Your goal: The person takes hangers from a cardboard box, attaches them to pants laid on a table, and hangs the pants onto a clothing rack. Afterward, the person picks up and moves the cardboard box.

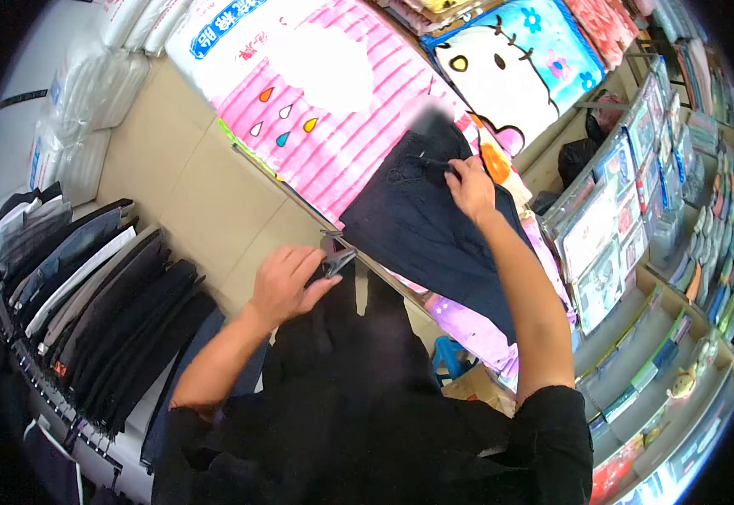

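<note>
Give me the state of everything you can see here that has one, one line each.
left hand: closed on clip
clip: held; open or shut unclear
right hand: on dark garment, fingers bent
dark garment: laid out, unhung
pink blanket: flat, partly covered
rack clothes: hanging
white packs: wrapped, stacked
blue stool: partly hidden

Racked garments [119, 311]; blue stool [449, 357]

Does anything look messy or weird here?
Just one slightly odd thing: the dark garment lies slanted across the pink striped cloth, hiding part of it. The right hand is holding its top edge, so it's probably no mess. I can't see anything spilled or broken.
</note>
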`<action>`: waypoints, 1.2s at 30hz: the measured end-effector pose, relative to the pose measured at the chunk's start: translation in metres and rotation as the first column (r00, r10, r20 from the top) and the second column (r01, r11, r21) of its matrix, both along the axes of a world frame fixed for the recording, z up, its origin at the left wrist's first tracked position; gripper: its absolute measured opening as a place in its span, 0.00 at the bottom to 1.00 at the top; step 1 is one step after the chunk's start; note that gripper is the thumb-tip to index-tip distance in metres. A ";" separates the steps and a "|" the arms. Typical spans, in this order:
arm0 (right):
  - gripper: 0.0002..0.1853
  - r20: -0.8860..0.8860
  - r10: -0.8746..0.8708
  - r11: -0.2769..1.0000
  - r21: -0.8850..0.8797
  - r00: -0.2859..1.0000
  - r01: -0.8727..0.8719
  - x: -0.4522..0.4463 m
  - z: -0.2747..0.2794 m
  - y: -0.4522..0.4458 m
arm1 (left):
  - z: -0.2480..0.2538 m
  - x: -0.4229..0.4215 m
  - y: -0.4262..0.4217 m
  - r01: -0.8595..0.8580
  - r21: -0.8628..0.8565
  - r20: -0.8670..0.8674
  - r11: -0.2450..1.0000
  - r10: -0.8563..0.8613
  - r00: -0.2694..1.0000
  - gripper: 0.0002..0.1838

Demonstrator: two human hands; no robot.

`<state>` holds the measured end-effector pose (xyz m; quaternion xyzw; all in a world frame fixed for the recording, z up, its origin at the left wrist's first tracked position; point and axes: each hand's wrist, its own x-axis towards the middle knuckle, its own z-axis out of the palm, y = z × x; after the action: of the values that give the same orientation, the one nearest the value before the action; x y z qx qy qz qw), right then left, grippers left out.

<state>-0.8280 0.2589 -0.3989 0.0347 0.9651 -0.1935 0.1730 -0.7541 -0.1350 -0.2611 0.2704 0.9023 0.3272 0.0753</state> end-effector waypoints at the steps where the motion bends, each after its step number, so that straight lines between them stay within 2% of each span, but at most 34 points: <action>1: 0.15 -0.035 0.034 0.999 -0.020 0.999 -0.035 0.014 0.010 0.000 | 0.005 -0.006 0.006 0.020 -0.005 -0.011 1.000 -0.020 1.000 0.22; 4: 0.13 -0.109 0.028 0.992 -0.121 0.994 -0.041 0.047 0.043 -0.003 | 0.018 -0.028 0.027 0.138 0.061 -0.098 0.989 -0.132 0.986 0.19; 5: 0.13 -0.117 0.020 0.991 -0.127 0.993 -0.035 0.058 0.056 -0.005 | 0.018 -0.033 0.035 0.190 0.033 -0.092 0.981 -0.187 0.978 0.16; 12: 0.14 -0.162 -0.064 0.989 -0.142 0.985 0.041 0.116 0.132 -0.027 | 0.005 -0.043 0.100 0.458 0.061 -0.183 0.887 -0.441 0.879 0.12; 14: 0.14 -0.225 -0.104 0.980 -0.188 0.969 0.061 0.131 0.142 -0.029 | 0.000 -0.038 0.114 0.485 0.079 -0.205 0.871 -0.462 0.863 0.11; 17: 0.16 -0.228 -0.177 0.955 -0.276 0.957 0.110 0.148 0.155 -0.031 | -0.002 -0.031 0.129 0.517 0.075 -0.256 0.853 -0.485 0.837 0.10; 28: 0.15 -0.275 -0.189 0.939 -0.332 0.943 0.091 0.176 0.177 -0.038 | 0.004 -0.003 0.150 0.517 0.093 -0.285 0.851 -0.475 0.833 0.10; 35: 0.14 -0.307 -0.260 0.914 -0.385 0.915 0.130 0.181 0.178 -0.041 | 0.012 0.009 0.150 0.409 0.086 -0.264 0.909 -0.375 0.889 0.14; 36: 0.14 -0.311 -0.265 0.912 -0.388 0.913 0.132 0.180 0.180 -0.041 | 0.014 0.012 0.149 0.354 0.128 -0.268 0.927 -0.311 0.912 0.15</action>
<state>-0.6482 0.2176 -0.2190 0.0664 0.9199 -0.3859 -0.0226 -0.7416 0.0140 -0.2473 0.4639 0.8133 0.3512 -0.0050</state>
